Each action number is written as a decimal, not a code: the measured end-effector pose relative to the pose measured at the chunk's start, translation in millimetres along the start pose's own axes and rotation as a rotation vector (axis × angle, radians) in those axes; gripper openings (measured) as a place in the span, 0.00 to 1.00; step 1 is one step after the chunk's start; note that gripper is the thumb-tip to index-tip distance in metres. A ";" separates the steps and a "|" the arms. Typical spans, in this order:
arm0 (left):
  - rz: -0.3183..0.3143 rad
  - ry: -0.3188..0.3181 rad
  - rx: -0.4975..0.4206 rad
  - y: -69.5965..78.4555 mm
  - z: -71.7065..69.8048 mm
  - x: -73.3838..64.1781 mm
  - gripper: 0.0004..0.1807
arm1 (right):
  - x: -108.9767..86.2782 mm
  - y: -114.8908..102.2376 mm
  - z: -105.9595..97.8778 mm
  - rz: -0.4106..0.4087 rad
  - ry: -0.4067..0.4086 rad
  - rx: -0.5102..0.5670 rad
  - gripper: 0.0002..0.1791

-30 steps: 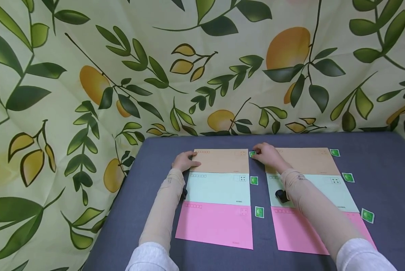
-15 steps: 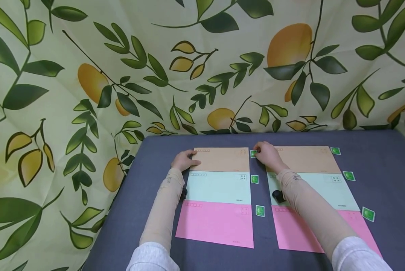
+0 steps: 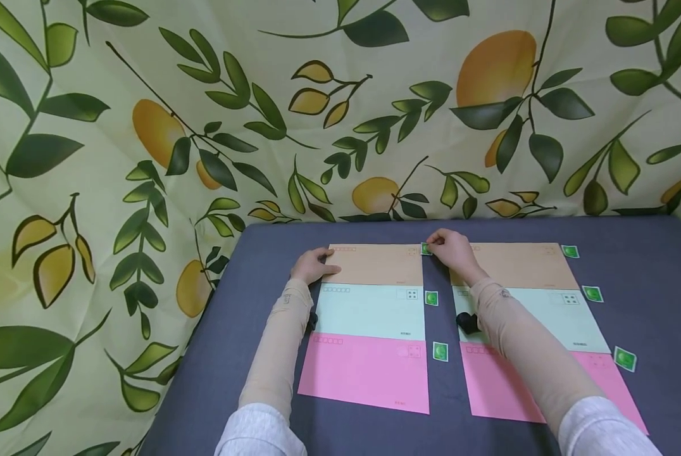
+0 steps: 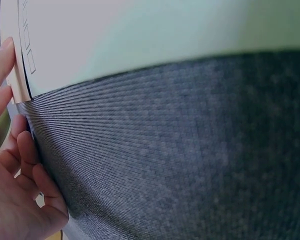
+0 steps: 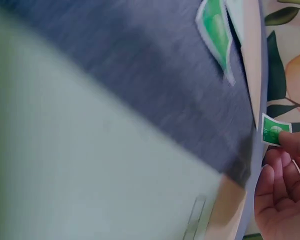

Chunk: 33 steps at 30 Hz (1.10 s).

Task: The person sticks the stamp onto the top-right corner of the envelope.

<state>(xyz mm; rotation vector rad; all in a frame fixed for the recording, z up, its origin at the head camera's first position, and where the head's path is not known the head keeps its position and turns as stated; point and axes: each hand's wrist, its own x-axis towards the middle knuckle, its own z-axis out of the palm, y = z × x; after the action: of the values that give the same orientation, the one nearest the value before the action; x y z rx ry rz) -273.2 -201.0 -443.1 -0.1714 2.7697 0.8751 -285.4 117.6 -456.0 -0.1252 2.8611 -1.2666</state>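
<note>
My right hand (image 3: pixel 452 254) pinches a small green postage stamp (image 5: pixel 273 131) with a white border between thumb and finger. In the head view, the stamp is at the right edge of the tan envelope (image 3: pixel 374 266) in the left column. At that envelope's left edge rests my left hand (image 3: pixel 311 266), thumb and a finger on the paper. Its other fingers lie loosely bent beside the edge in the left wrist view. Below the tan envelope lie a pale mint envelope (image 3: pixel 369 313) and a pink envelope (image 3: pixel 366 373), with edges meeting or overlapping.
A second column holds tan (image 3: pixel 523 266), mint (image 3: pixel 534 316) and pink (image 3: pixel 506 386) envelopes, partly under my right forearm. More green stamps (image 3: pixel 431 298) lie along the right of each column. Dark grey cloth (image 3: pixel 648 253) covers the table; a leaf-patterned curtain (image 3: pixel 295 145) hangs behind.
My right hand has lifted the stamp slightly, and it now appears closer to the tan envelope's right edge. My left hand stays on the envelope. The head view has shifted a little.
</note>
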 end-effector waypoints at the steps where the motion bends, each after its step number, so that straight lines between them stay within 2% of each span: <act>1: 0.001 0.001 0.002 0.8 -0.1 0.4 0.32 | 1.0 -1.0 0.7 0.004 -0.005 0.017 0.10; 10: 0.000 0.006 0.024 1.5 1.5 2.7 0.33 | 12.0 -9.4 21.7 0.053 -0.075 0.125 0.11; 15: 0.004 0.005 0.018 1.2 1.7 2.0 0.32 | 15.9 -14.3 32.8 0.091 -0.050 0.165 0.10; 19: 0.000 -0.001 -0.001 0.7 2.5 0.5 0.32 | 15.7 -16.7 39.6 0.127 -0.018 0.131 0.09; 23: -0.007 0.000 -0.018 0.1 3.4 0.2 0.32 | 14.9 -17.9 44.2 0.128 -0.018 0.073 0.09; 33: -0.009 0.010 -0.025 -2.2 2.6 0.1 0.32 | 15.6 -21.0 45.2 0.041 -0.022 -0.029 0.09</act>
<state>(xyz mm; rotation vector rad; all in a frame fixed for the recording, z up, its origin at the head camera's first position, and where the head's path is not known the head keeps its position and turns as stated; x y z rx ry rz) -272.5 -201.2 -446.4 -0.1925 2.7657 0.9093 -297.6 69.0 -470.5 -0.0803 2.8489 -1.2086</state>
